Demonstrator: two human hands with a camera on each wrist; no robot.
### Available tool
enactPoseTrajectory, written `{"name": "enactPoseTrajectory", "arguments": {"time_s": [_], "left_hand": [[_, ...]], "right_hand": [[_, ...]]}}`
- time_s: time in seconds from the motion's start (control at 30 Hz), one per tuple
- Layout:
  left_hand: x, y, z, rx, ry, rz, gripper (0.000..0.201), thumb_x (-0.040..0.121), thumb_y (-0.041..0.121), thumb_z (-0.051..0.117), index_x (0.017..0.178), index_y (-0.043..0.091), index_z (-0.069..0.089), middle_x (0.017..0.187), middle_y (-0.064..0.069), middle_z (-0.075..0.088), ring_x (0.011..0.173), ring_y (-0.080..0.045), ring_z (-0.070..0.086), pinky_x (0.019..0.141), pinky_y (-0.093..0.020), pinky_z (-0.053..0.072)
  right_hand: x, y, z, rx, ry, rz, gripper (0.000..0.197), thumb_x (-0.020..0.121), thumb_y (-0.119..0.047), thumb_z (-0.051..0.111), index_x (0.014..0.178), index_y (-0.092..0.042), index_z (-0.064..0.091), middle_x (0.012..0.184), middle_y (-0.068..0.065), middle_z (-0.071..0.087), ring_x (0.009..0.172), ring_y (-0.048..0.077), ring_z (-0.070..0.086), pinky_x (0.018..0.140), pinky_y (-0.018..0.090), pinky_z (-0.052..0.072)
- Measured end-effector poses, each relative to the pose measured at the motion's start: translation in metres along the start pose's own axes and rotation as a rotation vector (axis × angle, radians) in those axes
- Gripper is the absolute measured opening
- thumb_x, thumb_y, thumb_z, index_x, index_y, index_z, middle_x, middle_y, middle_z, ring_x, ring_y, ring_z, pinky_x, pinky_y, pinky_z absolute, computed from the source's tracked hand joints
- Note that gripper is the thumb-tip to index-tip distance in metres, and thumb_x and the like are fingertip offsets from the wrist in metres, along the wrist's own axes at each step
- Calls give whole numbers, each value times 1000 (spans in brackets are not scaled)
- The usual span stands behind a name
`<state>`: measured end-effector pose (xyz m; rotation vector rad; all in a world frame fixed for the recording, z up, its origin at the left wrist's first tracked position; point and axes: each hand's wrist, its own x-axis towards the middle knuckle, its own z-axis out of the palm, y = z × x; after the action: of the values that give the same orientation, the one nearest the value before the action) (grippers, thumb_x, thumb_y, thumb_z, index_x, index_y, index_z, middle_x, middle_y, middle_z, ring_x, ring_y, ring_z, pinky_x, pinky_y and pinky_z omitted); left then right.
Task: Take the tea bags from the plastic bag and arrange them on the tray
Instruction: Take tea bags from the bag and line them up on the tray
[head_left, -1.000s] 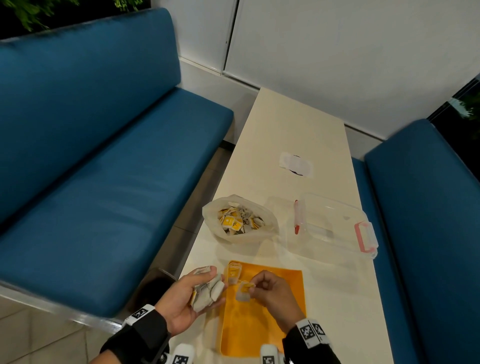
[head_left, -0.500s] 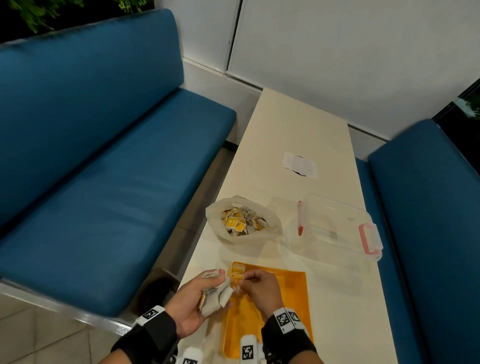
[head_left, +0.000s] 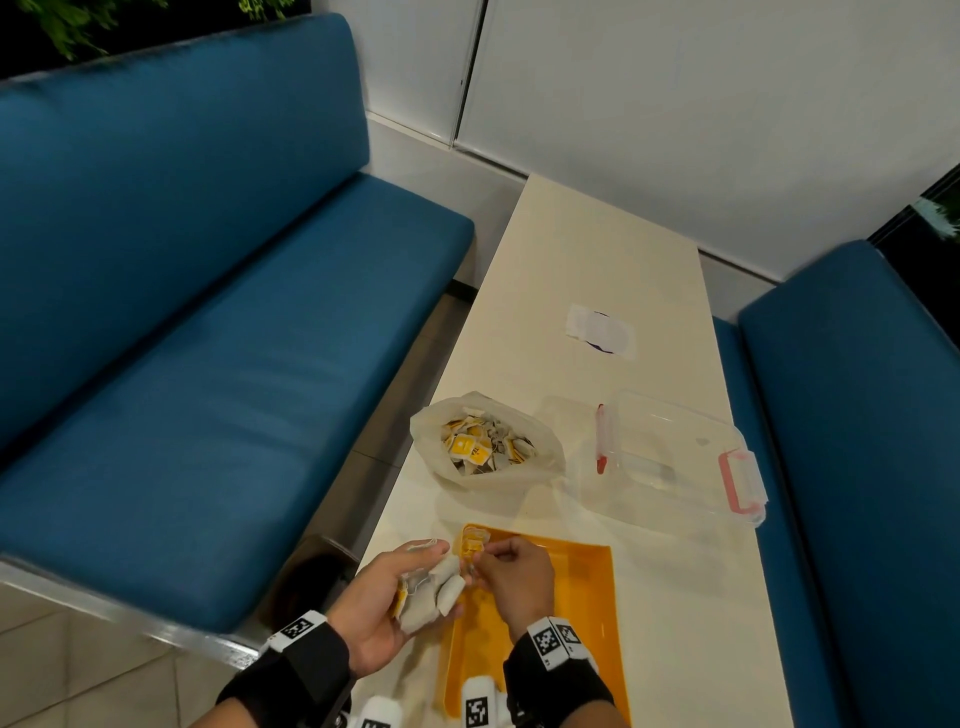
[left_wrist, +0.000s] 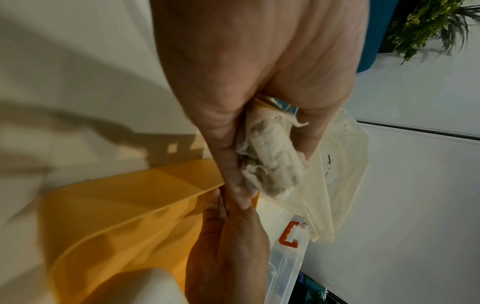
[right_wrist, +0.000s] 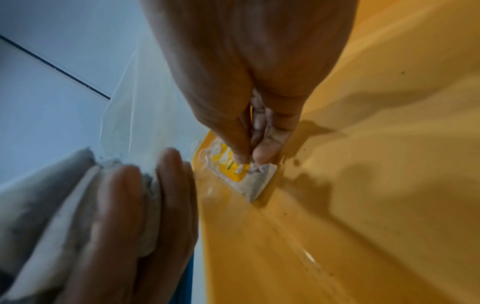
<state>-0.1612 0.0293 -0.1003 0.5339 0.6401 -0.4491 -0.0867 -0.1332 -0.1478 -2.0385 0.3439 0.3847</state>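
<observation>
The left hand (head_left: 387, 597) cups a bundle of tea bags (head_left: 434, 592), fingers curled round them. Just right of it, the right hand (head_left: 511, 569) pinches one bag (right_wrist: 241, 172) at its fingertips, pressing it into the tray's (head_left: 582, 613) far-left corner.

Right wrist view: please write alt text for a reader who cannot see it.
The right hand pinches a tea bag with a yellow tag, its lower edge on the far corner of the orange tray. At lower left, the left hand holds a bundle of tea bags.
</observation>
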Motion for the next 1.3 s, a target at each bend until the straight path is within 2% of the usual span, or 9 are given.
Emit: {"name": "enactPoseTrajectory", "arguments": {"time_s": [0.2,0.27,0.4,0.5,0.6,0.77,1.0,1.13,1.3], "left_hand": [[3,5,-5,-98,37,-31,31,87,27,69,107,5,68,112,-24,66,91,-37,68,87,-53,55],[2,8,-3,-116,33,-30,29,89,28,67,107,6,67,113,-23,67,90,-36,69,87,-52,55],[0,8,3,-107,17,-18,26,91,27,64,108,8,65,104,-20,67,84,-32,68,78,-46,56],[-1,9,8,-69,-1,-14,28,89,24,67,112,9,64,101,-18,64,75,-28,64,65,-37,56],[-4,8,14,-51,-27,27,27,87,16,68,112,7,65,93,-18,64,73,-28,64,69,-38,52],[-9,6,18,-50,-102,102,12,90,9,65,101,4,64,89,-18,64,73,-28,65,66,-39,48],[-5,4,12,15,-80,129,34,82,-1,70,114,7,61,97,-17,69,80,-29,70,55,-34,55],[-1,1,6,21,-52,154,43,80,-1,71,119,9,58,97,-15,71,78,-27,71,62,-36,51],[-1,0,6,-2,-67,163,35,81,-6,67,113,8,61,94,-17,72,79,-28,72,64,-37,61]], "right_hand": [[-22,-18,-20,3,35,-49,17,82,-2,71,85,-19,69,85,1,72,78,18,70,69,29,60],[-40,-33,-31,-93,-22,-276,29,84,-1,68,91,-29,67,96,-11,68,86,10,66,68,16,54],[-69,-56,-45,-333,-405,-799,35,84,-9,67,108,-34,65,117,-17,55,107,3,57,75,8,44],[-67,-52,-44,-554,-420,-971,22,88,-21,62,108,-30,64,118,-14,51,111,6,52,85,20,49],[-62,-47,-43,-610,-359,-1004,16,90,-26,57,105,-26,64,111,-11,52,104,13,55,81,27,53],[-64,-45,-46,-558,-329,-988,10,94,-26,57,103,-26,61,110,-10,53,95,10,59,74,21,51],[-68,-41,-50,-450,-326,-872,16,94,-20,57,101,-33,50,107,-13,54,91,5,57,70,26,54],[-69,-37,-50,-463,-334,-850,29,93,-19,52,117,-35,57,110,-14,52,90,4,56,72,26,53],[-75,-35,-47,-399,-363,-792,25,88,-33,62,112,-31,68,116,-20,49,90,0,56,72,17,50]]}}
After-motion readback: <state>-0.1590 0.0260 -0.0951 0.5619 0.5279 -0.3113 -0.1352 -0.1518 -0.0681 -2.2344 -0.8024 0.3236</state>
